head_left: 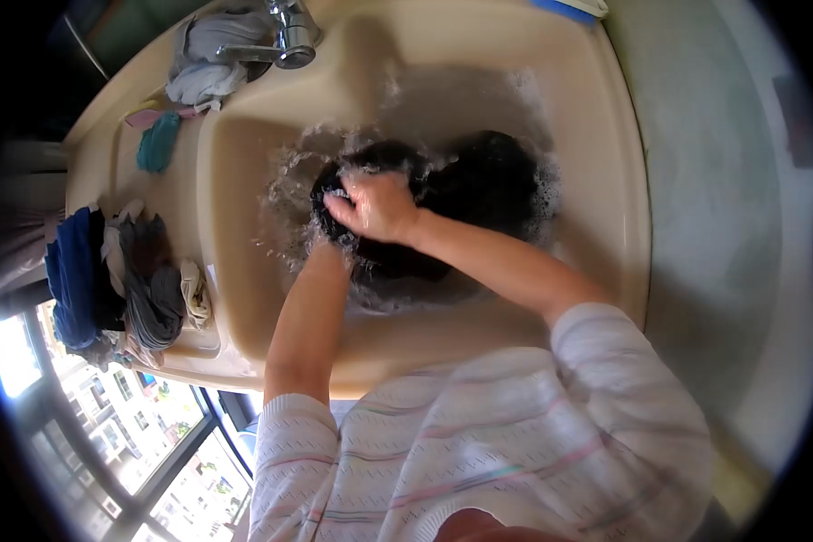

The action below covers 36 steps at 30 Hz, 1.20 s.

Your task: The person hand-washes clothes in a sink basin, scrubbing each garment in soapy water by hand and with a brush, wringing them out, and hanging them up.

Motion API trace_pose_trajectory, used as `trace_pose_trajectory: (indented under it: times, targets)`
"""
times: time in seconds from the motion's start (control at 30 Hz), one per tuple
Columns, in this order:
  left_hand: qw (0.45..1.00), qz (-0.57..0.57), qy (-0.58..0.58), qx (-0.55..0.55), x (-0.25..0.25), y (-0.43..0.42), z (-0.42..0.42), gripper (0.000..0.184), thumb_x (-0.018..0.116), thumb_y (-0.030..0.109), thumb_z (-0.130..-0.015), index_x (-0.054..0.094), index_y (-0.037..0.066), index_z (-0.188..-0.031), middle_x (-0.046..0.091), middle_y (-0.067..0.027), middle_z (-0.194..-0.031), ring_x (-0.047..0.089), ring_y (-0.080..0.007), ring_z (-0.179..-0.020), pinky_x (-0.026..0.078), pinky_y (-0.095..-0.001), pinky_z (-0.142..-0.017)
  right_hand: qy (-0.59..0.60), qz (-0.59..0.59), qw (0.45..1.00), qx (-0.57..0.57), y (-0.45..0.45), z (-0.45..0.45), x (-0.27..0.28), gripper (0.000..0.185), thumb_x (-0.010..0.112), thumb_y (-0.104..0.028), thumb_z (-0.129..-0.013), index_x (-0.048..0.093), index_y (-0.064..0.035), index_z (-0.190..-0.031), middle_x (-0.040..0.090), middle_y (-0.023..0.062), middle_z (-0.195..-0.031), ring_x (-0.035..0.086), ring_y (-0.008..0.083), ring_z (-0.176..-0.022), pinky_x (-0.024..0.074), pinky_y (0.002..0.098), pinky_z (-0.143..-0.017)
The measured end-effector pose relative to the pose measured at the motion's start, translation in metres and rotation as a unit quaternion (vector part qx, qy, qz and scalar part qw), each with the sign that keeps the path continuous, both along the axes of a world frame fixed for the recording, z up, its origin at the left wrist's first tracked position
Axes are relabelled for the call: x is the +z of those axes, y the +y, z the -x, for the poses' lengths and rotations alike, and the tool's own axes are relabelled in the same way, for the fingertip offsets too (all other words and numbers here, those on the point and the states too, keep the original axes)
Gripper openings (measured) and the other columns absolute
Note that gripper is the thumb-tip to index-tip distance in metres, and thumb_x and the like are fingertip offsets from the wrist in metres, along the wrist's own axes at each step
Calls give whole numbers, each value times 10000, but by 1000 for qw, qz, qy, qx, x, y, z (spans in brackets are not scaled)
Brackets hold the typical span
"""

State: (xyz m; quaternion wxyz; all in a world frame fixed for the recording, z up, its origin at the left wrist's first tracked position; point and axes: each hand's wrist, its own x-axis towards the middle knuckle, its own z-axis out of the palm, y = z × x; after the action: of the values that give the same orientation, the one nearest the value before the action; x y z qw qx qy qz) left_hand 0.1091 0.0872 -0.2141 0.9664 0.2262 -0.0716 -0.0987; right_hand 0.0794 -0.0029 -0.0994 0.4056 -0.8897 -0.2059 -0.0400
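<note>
Black cloth (492,181), soaked and bunched, sits in the cloudy water (456,99) of the beige basin (605,135), one part of it gathered at the hands, another bulging toward the far side! And look at the right hand (377,208): it comes across from above, fingers curled tight on a fold of the fabric, presumably because wet cloth slips so easily. Left forearm (305,316) drops straight down beside it, but the left hand is lost under cloth and splash, so I can't tell whether it grips. Having the two so close together probably keeps that one fold under control.

Splashes all round the wrists, froth along the cloth's edge! Deep walls there, likely handy for containing the spray.

Over on the left ledge, a heap of laundry: blue garment (74,271), dark grey garment (156,307), cream cloth (195,294), apparently parked within reach and out of the water. Farther up, a teal cloth (157,142), then a grey bundle (217,54) tucked by the chrome faucet (294,45). Blue-and-white object (574,7) at the far rim, cut off. Bright window (154,434) at lower left, buildings beyond!
</note>
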Motion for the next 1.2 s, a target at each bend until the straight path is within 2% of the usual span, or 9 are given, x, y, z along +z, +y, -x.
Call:
trace_pose_trajectory:
  times: [0.1, 0.13, 0.33, 0.43, 0.57, 0.67, 0.8, 1.0, 1.2]
  targets:
    - [869, -475, 137, -13, 62, 8, -1, 260, 481, 220, -839, 568, 41, -1007, 588, -75, -946, 554, -191, -873, 431, -300, -790, 90, 48, 991, -81, -28, -45, -19, 251, 548, -324, -789, 573, -74, -789, 593, 152, -772, 564, 367, -747, 445, 444, -629]
    - [902, -246, 354, -8, 90, 3, 0, 233, 499, 186, -819, 580, 36, -978, 594, -74, -907, 562, -180, -831, 444, -291, -738, 134, 111, 980, -94, -49, -63, -40, 305, 486, -395, -834, 606, -130, -926, 623, 146, -859, 583, 348, -821, 468, 431, -690]
    - [761, -582, 236, -160, 133, 92, -1, 261, 549, 131, -731, 595, 1, -952, 603, -104, -782, 576, -190, -826, 455, -322, -732, 196, -10, 980, -22, -184, -102, -24, 655, 694, -456, -661, 516, -20, -1117, 588, 148, -1036, 574, 264, -931, 447, 329, -830]
    - [358, -898, -56, -247, 152, 91, -2, 353, 595, 185, -691, 582, 21, -1003, 605, -161, -921, 570, -259, -906, 443, -351, -806, 192, 215, 956, -52, -229, -84, -50, 692, 694, -404, -662, 465, -15, -1186, 543, 194, -1114, 542, 321, -996, 425, 374, -870]
    - [538, -811, -193, -122, 117, 0, -18, 674, 688, 357, -642, 448, 85, -1210, 535, -173, -1136, 537, -342, -970, 423, -368, -854, 224, 263, 936, -72, -184, -35, -64, 529, 683, -223, -658, 517, -9, -1112, 569, 217, -1029, 539, 350, -971, 440, 389, -825]
    - [425, -859, -157, -240, 85, -55, -4, 631, 702, 241, -616, 483, 7, -1160, 577, -220, -1021, 563, -311, -950, 435, -360, -833, 308, 87, 945, -66, -194, -48, -66, 453, 680, -153, -639, 562, -11, -1053, 587, 180, -1009, 569, 268, -934, 452, 354, -788]
    - [814, -487, 192, -252, 77, -6, 0, 414, 613, 28, -625, 557, -56, -1026, 612, -139, -890, 589, -238, -779, 476, -310, -718, 319, -194, 906, -199, -240, -61, -78, 648, 738, -260, -654, 478, 14, -1181, 601, 131, -967, 574, 184, -865, 459, 285, -766]
    - [905, -244, 311, -156, 67, -1, -3, 607, 505, 523, -791, 484, 61, -1184, 544, -88, -1124, 511, -243, -1033, 417, -367, -878, 407, -186, 890, -83, -143, -39, -54, 691, 734, -323, -655, 463, 10, -1197, 599, 160, -1012, 594, 211, -861, 467, 304, -773]
    - [960, -127, 227, -103, 67, -6, -2, 686, 427, 626, -784, 468, 87, -1205, 525, -90, -1156, 486, -247, -1072, 389, -376, -915, -26, -86, 996, 26, -25, 19, 12, 356, 683, -386, -664, 613, -52, -769, 557, 91, -760, 567, 300, -616, 474, 374, -588]
